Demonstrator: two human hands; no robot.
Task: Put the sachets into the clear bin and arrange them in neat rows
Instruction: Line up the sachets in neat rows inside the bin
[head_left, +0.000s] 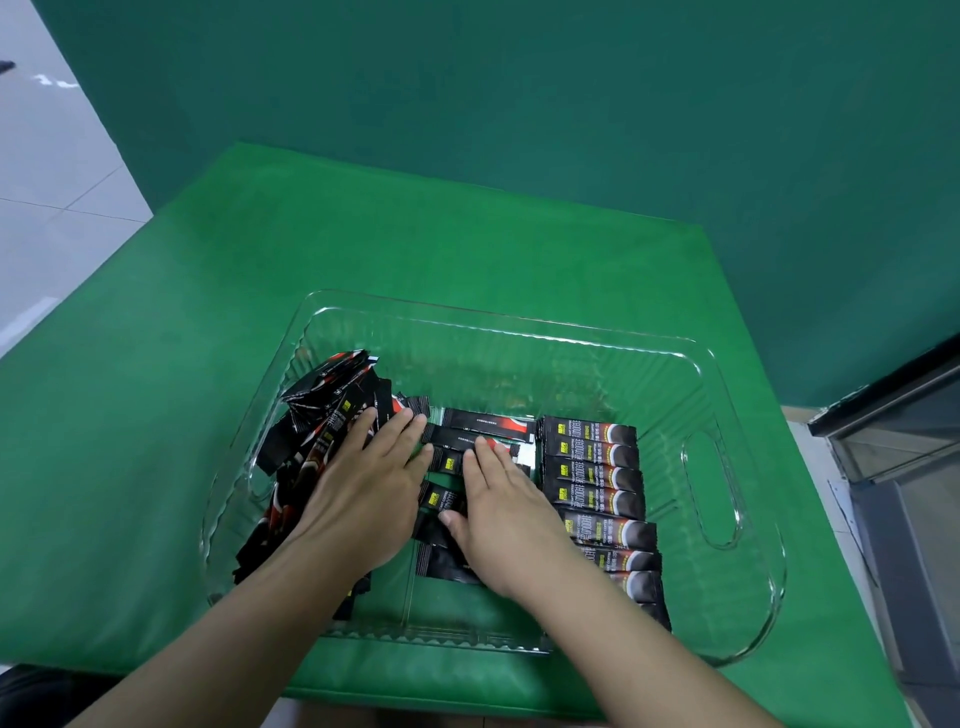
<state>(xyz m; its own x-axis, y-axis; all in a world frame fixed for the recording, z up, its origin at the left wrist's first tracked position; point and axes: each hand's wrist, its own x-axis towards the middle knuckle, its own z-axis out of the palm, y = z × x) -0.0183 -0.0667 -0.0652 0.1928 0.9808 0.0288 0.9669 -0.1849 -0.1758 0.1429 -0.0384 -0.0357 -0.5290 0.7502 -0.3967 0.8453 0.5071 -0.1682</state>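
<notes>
So basically all the sachets look to be inside the clear bin (711, 499) already, and it's the tidying that's left. Both hands are down in the bin with fingers straight and flat, neither one gripping or pinching anything as far as I can see. The left hand (363, 488) lies palm-down on the edge of a messy heap (317, 415) of sachets that leans up against the bin wall on that hand's outer side, while the right hand (498, 514) rests flat on a loose middle row (483, 434) of sachets that sits between the two hands and just past the fingertips. Just beside the right hand's outer edge there's a finished row (597, 483), stacked side by side and looking pretty neat. My guess on handling: these are thin foil-type stick packs, super light, a bit floppy, and slick, so they probably slide over each other the moment you nudge them. Pressing flat and sweeping a bunch sideways seems smarter than picking one at a time. If you do need to lift one, I'd pinch it by a crimped end, since the middle is likely to bend. The heap on the left looks ready to slump, so hold it back while straightening the middle.
</notes>
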